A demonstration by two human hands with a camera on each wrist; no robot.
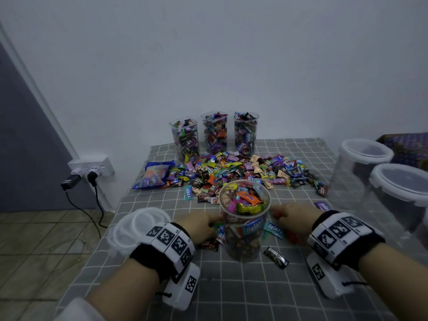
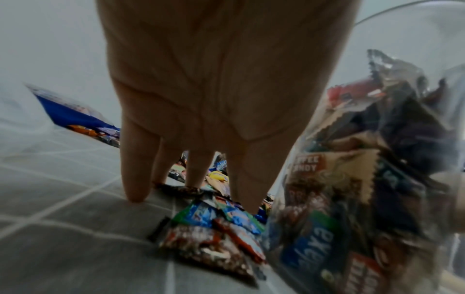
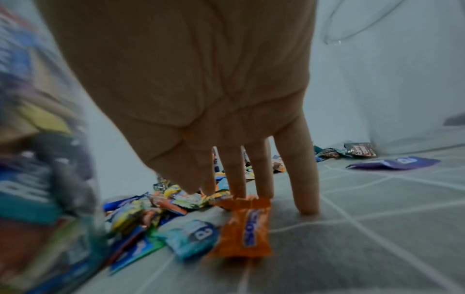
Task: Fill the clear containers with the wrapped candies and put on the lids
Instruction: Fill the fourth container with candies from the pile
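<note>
My left hand point(image 1: 201, 224) is flat and spread, fingers straight, tips down on the grid-patterned cloth point(image 1: 243, 295) just left of the near clear container point(image 1: 244, 218). In the left wrist view the fingers point(image 2: 137, 169) press down among loose wrapped candies, with a brown-wrapped one point(image 2: 206, 246) lying just in front. No grip on anything; the palm is open.

My right hand point(image 1: 293, 220) mirrors it on the container's right side, fingers straight point(image 3: 299, 169) and tips on the cloth. An orange-wrapped candy point(image 3: 245, 226) lies at the fingertips, touching or nearly so; I cannot tell which. A light blue candy point(image 3: 193, 238) sits just beside it. This hand also holds nothing.

The near container stands upright between both hands, without a lid, filled to the rim with mixed candies. A few blue "Relaxa" wrappers point(image 1: 274, 229) lie at its base.

Beyond it, the main candy pile point(image 1: 243, 173) spreads across the surface. A blue candy bag point(image 1: 154, 173) lies at the pile's left edge. Three more filled containers point(image 1: 214, 134) stand in a row behind the pile, near the wall, all uncovered.

A stack of clear lids point(image 1: 134, 230) rests at the surface's left edge, near my left wrist. Two large lidded tubs point(image 1: 366, 156) stand at right.
</note>
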